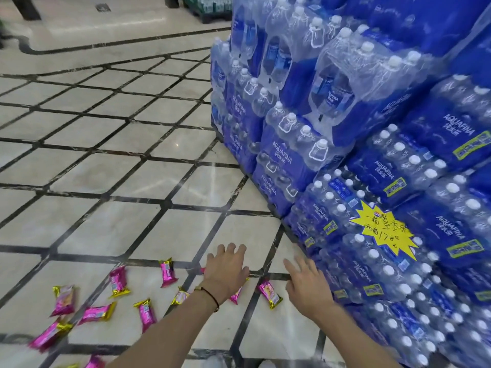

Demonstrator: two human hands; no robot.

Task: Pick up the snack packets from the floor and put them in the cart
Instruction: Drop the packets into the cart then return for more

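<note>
Looking down at tiled floor (132,168), beige with dark grout lines.

Left hand (225,269) out front, palm down, fingers spread and straight, gripping nothing. Right hand (305,285) same: palm down, fingers loose and apart, nothing held. Dark cord bracelet (210,297) on left wrist.

Snack packets (168,272) all on floor, pink wrappers with gold crimped ends, scattered from lower left to centre. Counting about ten. One between the two hands, just left of right hand. One partly hidden under heel of left hand, another poking out beside left forearm; can't tell if touching either. Pink sliver showing at left edge of left hand. Rest lying left of the hands: loose cluster of five or so, plus two cut off at bottom edge.

Right side: stacked shrink-wrapped water packs (345,128), blue labels reading AQUAFINA, white caps, standing on floor and filling frame top to bottom. Yellow starburst price sign (382,232) with handwritten characters stuck on front of stack. Right hand just beside lower packs; contact unclear.

Far pallet (210,14) of wrapped goods at top edge, too small to read.
</note>
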